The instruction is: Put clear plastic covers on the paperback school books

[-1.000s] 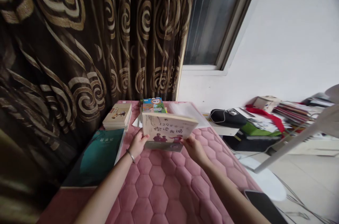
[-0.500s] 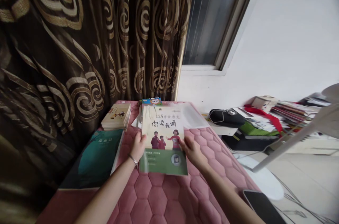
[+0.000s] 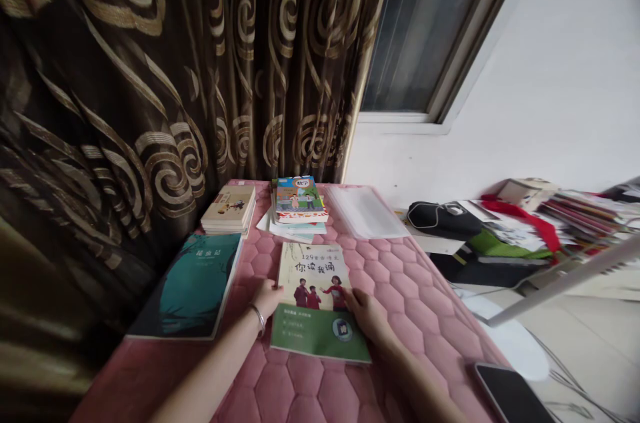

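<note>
A book (image 3: 313, 289) with a cream and green cover, showing three drawn figures, lies or hovers low over the pink quilted table cover (image 3: 310, 389). Its left edge is gripped by my left hand (image 3: 267, 299), which has a bracelet at the wrist. My right hand (image 3: 367, 316) grips the right edge, thumb over the cover. Left of my hands rests a large teal book (image 3: 200, 283). Beyond it stands a stack of small tan books (image 3: 229, 208). Straight ahead, a colourful textbook (image 3: 301, 199) tops a pile of books and papers.
Clear plastic sleeves (image 3: 367, 211) lie at the table's far right. A phone (image 3: 510, 393) sits at the near right edge. Beyond that edge are a white lamp (image 3: 560, 283), cables, a black pouch (image 3: 443, 217) and piled papers. A dark patterned curtain (image 3: 175, 76) hangs on the left.
The book has come down and nearer to me, tipped flatter, with both hands still on it. The textbook pile behind it is now uncovered. The view has shifted slightly.
</note>
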`<state>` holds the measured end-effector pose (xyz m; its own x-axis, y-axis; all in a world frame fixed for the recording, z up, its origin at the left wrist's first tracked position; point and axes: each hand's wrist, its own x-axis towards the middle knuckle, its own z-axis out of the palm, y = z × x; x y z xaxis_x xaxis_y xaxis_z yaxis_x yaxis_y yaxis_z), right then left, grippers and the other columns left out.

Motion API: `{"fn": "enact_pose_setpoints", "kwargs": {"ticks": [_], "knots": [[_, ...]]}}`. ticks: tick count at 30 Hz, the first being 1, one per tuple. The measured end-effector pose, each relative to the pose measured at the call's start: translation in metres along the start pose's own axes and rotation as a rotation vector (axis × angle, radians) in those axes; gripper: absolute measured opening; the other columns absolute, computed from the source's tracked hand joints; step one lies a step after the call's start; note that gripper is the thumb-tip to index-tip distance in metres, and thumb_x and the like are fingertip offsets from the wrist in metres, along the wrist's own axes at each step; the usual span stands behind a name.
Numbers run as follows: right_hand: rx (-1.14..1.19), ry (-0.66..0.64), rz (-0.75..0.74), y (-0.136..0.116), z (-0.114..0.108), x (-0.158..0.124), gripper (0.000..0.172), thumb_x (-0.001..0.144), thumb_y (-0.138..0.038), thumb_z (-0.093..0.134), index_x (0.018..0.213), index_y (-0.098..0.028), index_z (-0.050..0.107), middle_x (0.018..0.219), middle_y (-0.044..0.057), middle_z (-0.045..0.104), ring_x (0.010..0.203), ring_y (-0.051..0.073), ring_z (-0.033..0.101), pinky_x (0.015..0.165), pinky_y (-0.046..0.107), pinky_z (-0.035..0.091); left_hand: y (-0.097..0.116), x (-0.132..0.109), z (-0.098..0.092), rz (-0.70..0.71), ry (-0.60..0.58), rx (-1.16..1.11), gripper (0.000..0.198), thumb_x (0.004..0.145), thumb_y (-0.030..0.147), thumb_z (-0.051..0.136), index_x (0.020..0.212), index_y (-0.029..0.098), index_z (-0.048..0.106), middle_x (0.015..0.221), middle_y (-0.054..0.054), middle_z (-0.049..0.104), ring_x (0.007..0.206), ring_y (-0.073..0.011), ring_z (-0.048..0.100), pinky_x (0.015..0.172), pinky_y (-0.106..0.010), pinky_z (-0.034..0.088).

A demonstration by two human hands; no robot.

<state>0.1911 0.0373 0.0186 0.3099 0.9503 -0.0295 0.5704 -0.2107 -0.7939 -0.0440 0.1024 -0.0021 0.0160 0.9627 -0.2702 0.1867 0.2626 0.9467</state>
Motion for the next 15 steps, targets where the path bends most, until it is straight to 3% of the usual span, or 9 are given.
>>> {"fn": "enact_pose_setpoints", "kwargs": {"ticks": [4,7,11,15], "knots": [[0.086,0.009,-0.055,-0.006,-0.005,-0.005,0.045,0.078,-0.064,0.038,0.064,-0.024,0.053,0.063,0.005,0.065,0.062,0.022,0.059,0.056,0.030,0.042,0.006,-0.009,-0.001,0.072,0.050,-0.056,0.025,0.063,0.033,0.075,0.075,0.015,0.062,0.075,-0.007,0.071,0.077,-0.0221,0.067,0.072,-0.031,0.048],[0.145,0.016,-0.085,-0.024,-0.005,-0.007,0.050,0.076,-0.069,0.038,0.066,-0.023,0.054,0.064,0.006,0.066,0.066,0.024,0.061,0.057,0.030,0.044,0.022,-0.011,-0.017,0.130,0.086,-0.065,0.025,0.067,0.033,0.072,0.082,0.015,0.062,0.085,-0.007,0.072,0.082,-0.0211,0.066,0.075,-0.030,0.048],[0.254,-0.004,-0.172,-0.066,0.008,-0.006,0.053,0.078,-0.070,0.040,0.072,-0.021,0.058,0.073,0.007,0.069,0.070,0.024,0.062,0.058,0.029,0.045,0.049,-0.010,-0.066,0.152,0.106,-0.028,0.020,0.067,0.030,0.070,0.080,0.015,0.065,0.081,-0.005,0.072,0.076,-0.0195,0.065,0.070,-0.028,0.048],[0.325,-0.061,-0.252,-0.113,0.046,-0.008,0.056,0.078,-0.071,0.039,0.069,-0.019,0.057,0.069,0.007,0.067,0.064,0.021,0.059,0.053,0.027,0.042,0.065,-0.013,-0.130,0.103,0.153,0.050,0.016,0.066,0.029,0.069,0.069,0.013,0.067,0.067,-0.004,0.070,0.062,-0.0181,0.062,0.060,-0.027,0.046]]}}
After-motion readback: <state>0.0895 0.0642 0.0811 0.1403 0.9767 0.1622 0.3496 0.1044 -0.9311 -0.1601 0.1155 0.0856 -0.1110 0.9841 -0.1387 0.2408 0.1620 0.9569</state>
